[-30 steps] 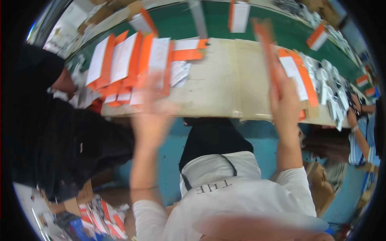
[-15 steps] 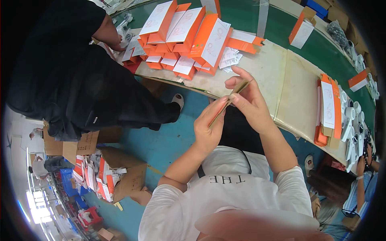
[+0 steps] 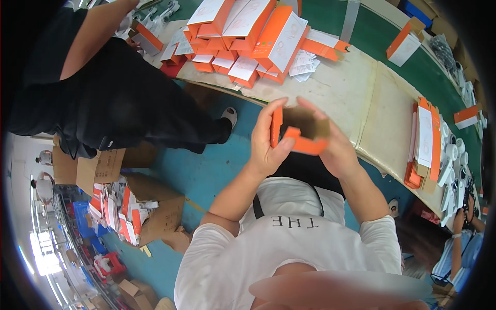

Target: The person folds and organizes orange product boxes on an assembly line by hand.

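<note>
Between my two hands is an orange cardboard box (image 3: 308,146), squared out, with its brown inside facing up and small flaps along the rim. My left hand (image 3: 267,142) grips its left wall, thumb over the near edge and fingers along the outside. My right hand (image 3: 338,147) wraps the right wall, slightly blurred. The box is held above my lap, in front of the table's near edge. Beyond it, a pile of orange and white boxes (image 3: 276,44) rests on the table, with printed leaflets (image 3: 304,65) beside it.
Flattened orange and white boxes (image 3: 424,137) are stacked on the table (image 3: 356,95) at right, near white handheld devices (image 3: 452,170). A green conveyor belt (image 3: 380,31) runs behind. A person in black (image 3: 129,98) stands at left. A carton (image 3: 163,206) of flat boxes sits on the floor.
The folded-flat box in my hands has been opened into a hollow box shape. My hands have moved apart around it. The person at left has shifted an arm upward.
</note>
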### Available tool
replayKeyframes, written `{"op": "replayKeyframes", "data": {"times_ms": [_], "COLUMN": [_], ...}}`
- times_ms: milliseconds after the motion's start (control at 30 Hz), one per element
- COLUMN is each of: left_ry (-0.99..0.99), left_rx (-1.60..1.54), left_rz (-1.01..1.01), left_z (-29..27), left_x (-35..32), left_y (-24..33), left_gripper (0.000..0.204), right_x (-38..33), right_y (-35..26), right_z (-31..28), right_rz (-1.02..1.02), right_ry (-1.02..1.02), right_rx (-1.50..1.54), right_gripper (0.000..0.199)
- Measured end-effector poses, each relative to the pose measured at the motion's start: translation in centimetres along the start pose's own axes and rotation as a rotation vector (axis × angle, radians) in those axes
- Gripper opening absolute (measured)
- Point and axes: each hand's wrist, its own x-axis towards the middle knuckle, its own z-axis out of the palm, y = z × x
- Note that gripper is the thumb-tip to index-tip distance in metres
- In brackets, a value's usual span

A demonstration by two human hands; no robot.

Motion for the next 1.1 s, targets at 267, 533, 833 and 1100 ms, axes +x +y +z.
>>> {"op": "replayKeyframes", "data": {"times_ms": [267,533,833,1100], "left_ry": [0.356,0.281,0.097,0.036], "left_rx": [-0.094,0.294,0.468,0.42], "left_rz": [0.314,0.539,0.648,0.548], "left_z": [2.8,0.4,0.1,-0.5], "left_x": [0.0,0.2,1.4,1.5], "left_y": [-1.6,-3.0,-1.5,-1.3], "left_gripper": [0.045,0.037,0.038,0.042], "right_x": [1.2,2.1,2.9,2.9], "right_y": [2.3,1.5,1.8,-0.3], "right_z": [2.7,1.0,-1.1,-1.0], "right_rz": [-0.382,-0.271,-0.175,-0.073], "right_ry": [0.255,0.069,0.068,-0.087], "right_rx": [-0.233,-0.185,-0.009,0.058], "right_gripper": [0.061,0.051,0.031,0.035]}}
